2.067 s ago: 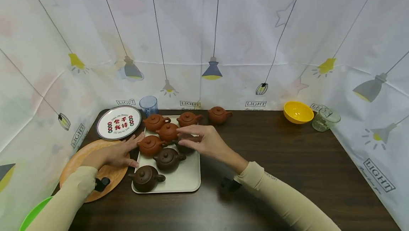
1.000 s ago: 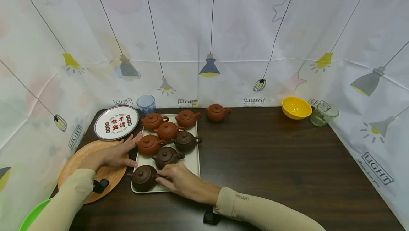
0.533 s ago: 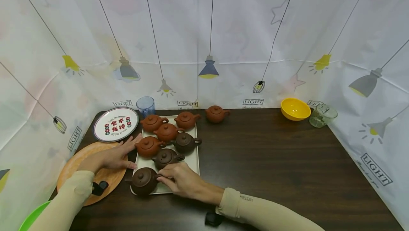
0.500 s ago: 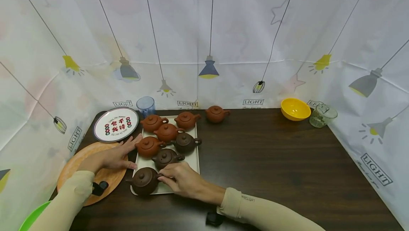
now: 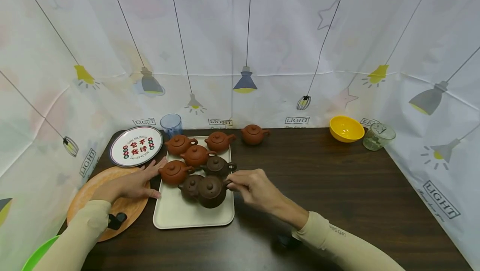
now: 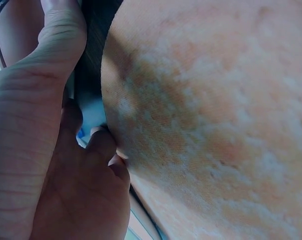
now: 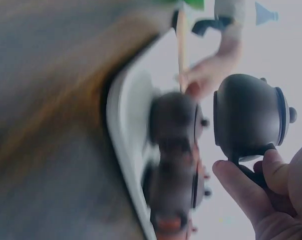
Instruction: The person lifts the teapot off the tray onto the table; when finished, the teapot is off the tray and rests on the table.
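By its handle, my right hand (image 5: pixel 258 190) pinches a dark brown teapot (image 5: pixel 211 192) with its lid on. In the right wrist view the same teapot (image 7: pixel 250 112) hangs above the level of the others. Beneath it lies a cream tray (image 5: pixel 193 220), bearing two more dark teapots (image 5: pixel 216 166) and several reddish-brown teapots (image 5: pixel 175 172). The held pot partly covers one dark teapot (image 5: pixel 190 185) in the head view. Fingers spread, my left hand (image 5: pixel 131 183) lies at the tray's left edge, over a round wood-patterned board (image 5: pixel 123 223).
Behind the tray stands another reddish teapot (image 5: pixel 253 134) on the dark table (image 5: pixel 318 187). A printed plate (image 5: pixel 136 146) and a blue glass (image 5: pixel 171 124) are at back left. At back right sit a yellow bowl (image 5: pixel 346 129) and a greenish glass (image 5: pixel 378 137).
My right hand, earlier by the tray's rear dark teapot, took the front dark teapot's handle, lifted it and carried it right and away from me. The left hand has stayed put.
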Tool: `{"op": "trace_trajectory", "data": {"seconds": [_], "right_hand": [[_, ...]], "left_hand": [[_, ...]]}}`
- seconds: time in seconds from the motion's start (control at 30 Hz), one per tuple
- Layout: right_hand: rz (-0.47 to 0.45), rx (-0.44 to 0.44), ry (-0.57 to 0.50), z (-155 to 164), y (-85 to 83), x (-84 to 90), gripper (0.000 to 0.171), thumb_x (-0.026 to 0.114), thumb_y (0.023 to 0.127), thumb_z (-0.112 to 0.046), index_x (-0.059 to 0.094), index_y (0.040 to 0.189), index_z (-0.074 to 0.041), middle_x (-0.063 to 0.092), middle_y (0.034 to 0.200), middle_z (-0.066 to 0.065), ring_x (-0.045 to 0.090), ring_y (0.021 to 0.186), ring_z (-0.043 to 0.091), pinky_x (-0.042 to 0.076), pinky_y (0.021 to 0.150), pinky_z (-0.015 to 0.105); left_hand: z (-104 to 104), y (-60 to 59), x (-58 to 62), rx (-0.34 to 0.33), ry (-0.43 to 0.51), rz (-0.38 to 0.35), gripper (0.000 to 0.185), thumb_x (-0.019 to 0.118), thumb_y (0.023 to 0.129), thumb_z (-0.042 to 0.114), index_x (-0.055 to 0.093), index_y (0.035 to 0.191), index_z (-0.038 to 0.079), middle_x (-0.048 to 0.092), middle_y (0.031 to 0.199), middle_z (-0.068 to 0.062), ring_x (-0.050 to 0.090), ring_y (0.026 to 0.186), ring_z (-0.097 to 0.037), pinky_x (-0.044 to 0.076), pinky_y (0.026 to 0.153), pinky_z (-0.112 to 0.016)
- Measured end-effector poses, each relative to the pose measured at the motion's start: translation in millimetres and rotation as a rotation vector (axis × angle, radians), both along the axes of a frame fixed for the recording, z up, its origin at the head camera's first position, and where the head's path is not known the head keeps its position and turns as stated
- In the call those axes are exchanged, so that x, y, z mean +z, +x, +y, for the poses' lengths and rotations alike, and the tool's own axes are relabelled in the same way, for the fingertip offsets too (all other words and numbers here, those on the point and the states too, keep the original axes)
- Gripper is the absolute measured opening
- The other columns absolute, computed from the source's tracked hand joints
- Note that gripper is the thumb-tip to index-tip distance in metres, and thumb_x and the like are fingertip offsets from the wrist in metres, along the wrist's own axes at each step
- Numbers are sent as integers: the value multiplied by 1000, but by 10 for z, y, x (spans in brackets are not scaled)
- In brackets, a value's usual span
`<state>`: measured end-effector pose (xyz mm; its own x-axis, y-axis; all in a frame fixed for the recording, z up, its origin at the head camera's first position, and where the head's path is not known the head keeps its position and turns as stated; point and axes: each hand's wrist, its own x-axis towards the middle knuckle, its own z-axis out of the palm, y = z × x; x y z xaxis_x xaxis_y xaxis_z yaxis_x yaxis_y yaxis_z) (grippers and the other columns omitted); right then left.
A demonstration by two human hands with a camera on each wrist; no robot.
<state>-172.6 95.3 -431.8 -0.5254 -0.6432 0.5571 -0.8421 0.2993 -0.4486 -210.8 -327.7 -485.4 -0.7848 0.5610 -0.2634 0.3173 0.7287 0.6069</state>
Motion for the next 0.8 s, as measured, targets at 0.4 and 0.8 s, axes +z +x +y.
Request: {"op": "trace_trajectory", "data": {"seconds": [0.4, 0.8], "right_hand": [[-68, -351, 24, 954, -478, 19, 18, 77, 94, 5, 83, 109, -2, 84, 101, 13, 82, 82, 23, 64, 68, 24], [-191, -607, 64, 1591, -1090, -222, 25, 70, 100, 5, 78, 123, 6, 81, 112, 24, 82, 91, 38, 50, 56, 14]], "left_hand": [[-20, 20, 22, -18, 60, -17, 114, 78, 95, 50, 6, 174, 10, -2, 181, -20, -11, 160, -61, -7, 122, -82], [122, 55, 209, 1, -20, -42, 111, 80, 95, 38, 10, 171, -3, 2, 179, -29, -6, 159, -64, 2, 122, -84]]}}
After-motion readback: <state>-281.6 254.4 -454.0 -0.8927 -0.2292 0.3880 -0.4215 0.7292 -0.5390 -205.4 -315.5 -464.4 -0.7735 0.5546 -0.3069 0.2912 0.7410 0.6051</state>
